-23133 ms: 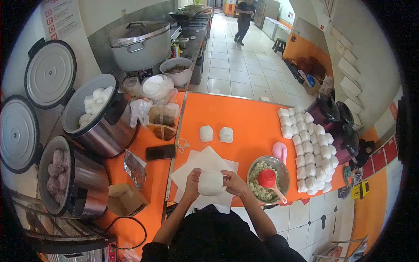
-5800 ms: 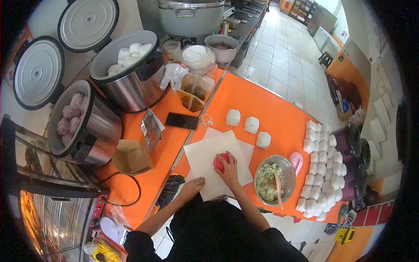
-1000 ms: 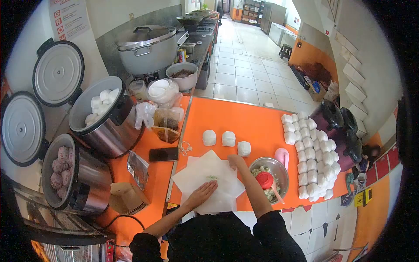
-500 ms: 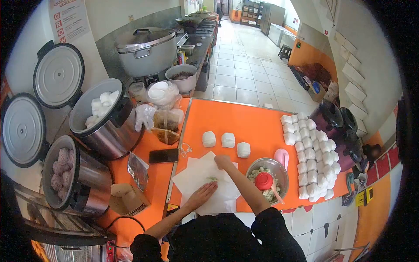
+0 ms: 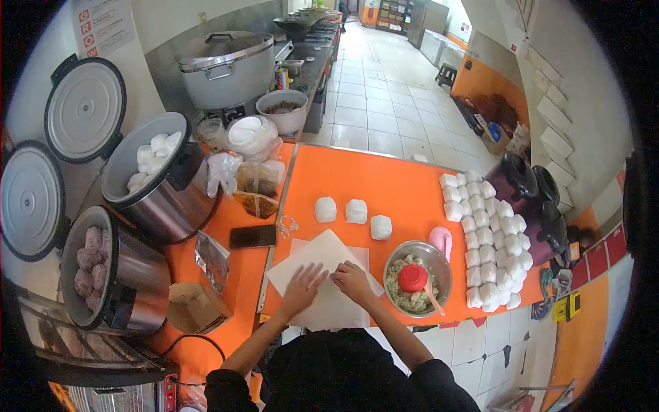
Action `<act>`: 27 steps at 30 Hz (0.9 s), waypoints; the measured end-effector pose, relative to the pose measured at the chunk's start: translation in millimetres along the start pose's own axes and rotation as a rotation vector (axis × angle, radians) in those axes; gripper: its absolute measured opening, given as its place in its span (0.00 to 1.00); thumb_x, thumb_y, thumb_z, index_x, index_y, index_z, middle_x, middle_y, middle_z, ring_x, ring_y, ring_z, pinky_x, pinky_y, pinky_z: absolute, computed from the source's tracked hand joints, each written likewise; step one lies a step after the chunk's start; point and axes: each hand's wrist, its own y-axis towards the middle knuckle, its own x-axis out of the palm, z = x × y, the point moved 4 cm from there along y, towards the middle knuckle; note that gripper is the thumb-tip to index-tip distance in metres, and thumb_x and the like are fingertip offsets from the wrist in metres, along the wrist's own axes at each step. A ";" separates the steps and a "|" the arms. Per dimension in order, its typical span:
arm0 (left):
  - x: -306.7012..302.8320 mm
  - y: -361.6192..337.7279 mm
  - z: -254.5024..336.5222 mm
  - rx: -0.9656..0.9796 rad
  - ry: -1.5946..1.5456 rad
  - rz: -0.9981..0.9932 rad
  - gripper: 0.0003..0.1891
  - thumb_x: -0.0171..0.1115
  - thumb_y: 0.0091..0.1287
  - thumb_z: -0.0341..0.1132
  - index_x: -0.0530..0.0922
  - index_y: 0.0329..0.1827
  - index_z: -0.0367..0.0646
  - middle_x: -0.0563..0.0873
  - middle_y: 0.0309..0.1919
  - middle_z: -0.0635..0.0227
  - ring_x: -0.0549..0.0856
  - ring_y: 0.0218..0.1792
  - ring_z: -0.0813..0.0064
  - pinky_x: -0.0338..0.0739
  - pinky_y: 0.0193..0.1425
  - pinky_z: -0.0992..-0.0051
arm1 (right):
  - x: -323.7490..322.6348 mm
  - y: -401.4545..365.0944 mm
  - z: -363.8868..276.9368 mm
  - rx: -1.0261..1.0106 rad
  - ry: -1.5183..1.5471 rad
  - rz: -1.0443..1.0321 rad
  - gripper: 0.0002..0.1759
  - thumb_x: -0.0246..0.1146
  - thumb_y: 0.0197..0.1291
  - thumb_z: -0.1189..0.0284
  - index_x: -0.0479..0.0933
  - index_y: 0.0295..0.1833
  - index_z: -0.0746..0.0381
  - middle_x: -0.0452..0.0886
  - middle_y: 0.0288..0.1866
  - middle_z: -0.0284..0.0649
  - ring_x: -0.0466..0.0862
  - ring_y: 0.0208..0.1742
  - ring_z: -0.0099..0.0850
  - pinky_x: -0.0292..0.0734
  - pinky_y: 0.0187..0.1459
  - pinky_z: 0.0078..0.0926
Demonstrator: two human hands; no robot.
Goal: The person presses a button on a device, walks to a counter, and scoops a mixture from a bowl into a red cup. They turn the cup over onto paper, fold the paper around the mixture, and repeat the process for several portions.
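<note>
Several sheets of white wrapping paper point(image 5: 322, 250) lie stacked at angles on the orange table in front of me. My left hand point(image 5: 304, 287) rests over the paper, its fingers stretched out and slightly blurred. Just to its right, my right hand point(image 5: 351, 280) is closed, fingertips pinched together above the sheets; what they hold, if anything, is hidden. Beside that hand stands a metal bowl point(image 5: 447, 280) of rice mixed with green bits. A red cup point(image 5: 412, 278) and a pinkish spoon point(image 5: 433, 300) sit in the rice. Beyond the paper are three white wrapped parcels point(image 5: 356, 211).
Many wrapped parcels point(image 5: 486, 237) are piled at the right, near a pink-handled thing point(image 5: 441, 239). On the left are a black phone point(image 5: 252, 236), a foil packet point(image 5: 211, 258), a cardboard box point(image 5: 195, 309) and two open steel warmers point(image 5: 141, 275) holding parcels.
My right hand has come back toward me over the paper. My left hand has shifted left and up, its fingers more spread. The top sheet lies turned, and the small green patch no longer shows.
</note>
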 end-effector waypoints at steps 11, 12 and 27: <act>7.5 -15.2 -65.4 -0.003 0.198 -0.220 0.09 0.53 0.54 0.31 0.72 0.38 0.45 0.76 0.36 0.67 0.77 0.43 0.71 0.73 0.45 0.70 | 22.8 -34.3 -12.9 -0.083 -0.008 0.097 0.10 0.62 0.49 0.76 0.79 0.40 0.61 0.74 0.30 0.36 0.75 0.34 0.31 0.75 0.35 0.27; 9.9 -19.5 -66.3 0.046 0.178 -0.222 0.09 0.53 0.53 0.31 0.72 0.38 0.45 0.76 0.36 0.67 0.77 0.43 0.71 0.73 0.43 0.70 | 28.4 -38.4 -10.2 -0.086 -0.005 0.089 0.11 0.62 0.49 0.76 0.79 0.41 0.61 0.74 0.31 0.36 0.76 0.34 0.31 0.75 0.35 0.27; 44.6 43.6 -28.1 0.078 -0.198 -0.189 0.17 0.51 0.63 0.37 0.72 0.52 0.37 0.80 0.39 0.56 0.79 0.43 0.59 0.73 0.47 0.63 | 28.1 -51.6 -11.0 -0.118 0.104 0.046 0.14 0.60 0.50 0.74 0.77 0.46 0.58 0.76 0.39 0.37 0.76 0.43 0.39 0.74 0.45 0.32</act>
